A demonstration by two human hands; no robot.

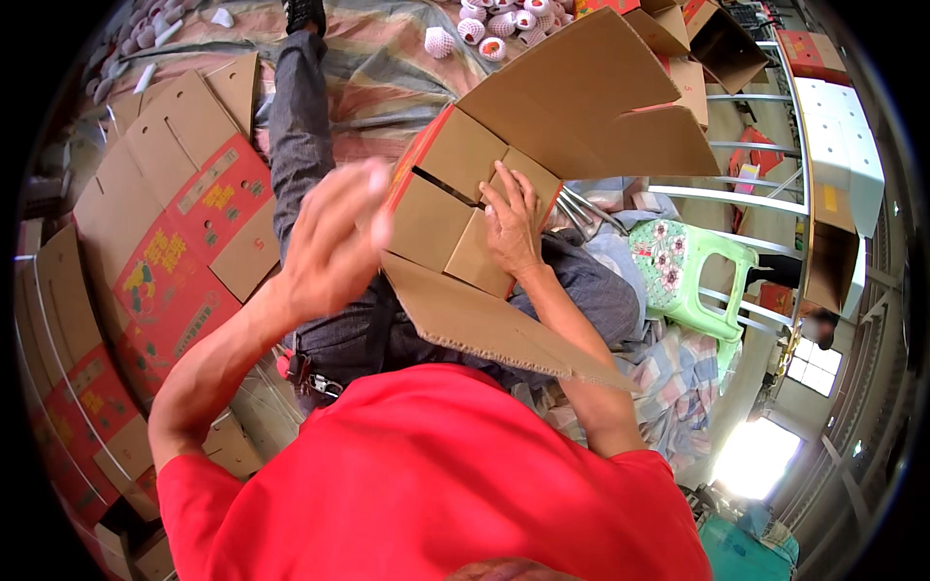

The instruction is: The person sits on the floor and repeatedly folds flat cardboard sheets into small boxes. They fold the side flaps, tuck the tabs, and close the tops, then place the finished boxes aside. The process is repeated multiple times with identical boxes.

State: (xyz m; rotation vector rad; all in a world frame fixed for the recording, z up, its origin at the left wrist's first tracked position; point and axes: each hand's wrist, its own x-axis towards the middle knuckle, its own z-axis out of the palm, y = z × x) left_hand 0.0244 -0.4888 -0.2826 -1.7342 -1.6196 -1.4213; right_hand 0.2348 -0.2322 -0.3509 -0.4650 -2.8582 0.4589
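A brown cardboard box (453,155) with red printed outer sides sits tilted over my legs. Four-way seams show where its inner flaps meet, with a dark gap along one seam. Two long outer flaps spread wide, one flap (572,87) toward the upper right and the other flap (484,324) toward me. My right hand (513,218) lies on the inner flaps, fingers apart. Beside the box's left edge, my left hand (339,237) is raised with fingers stretched out, slightly blurred and holding nothing; whether it touches the box I cannot tell.
Flattened red-and-brown cartons (184,223) are stacked at left. Fruits in pink foam nets (499,21) lie on a striped sheet (378,77) ahead. A green plastic stool (678,266) stands at right, near metal rails (731,198) and open boxes (722,48).
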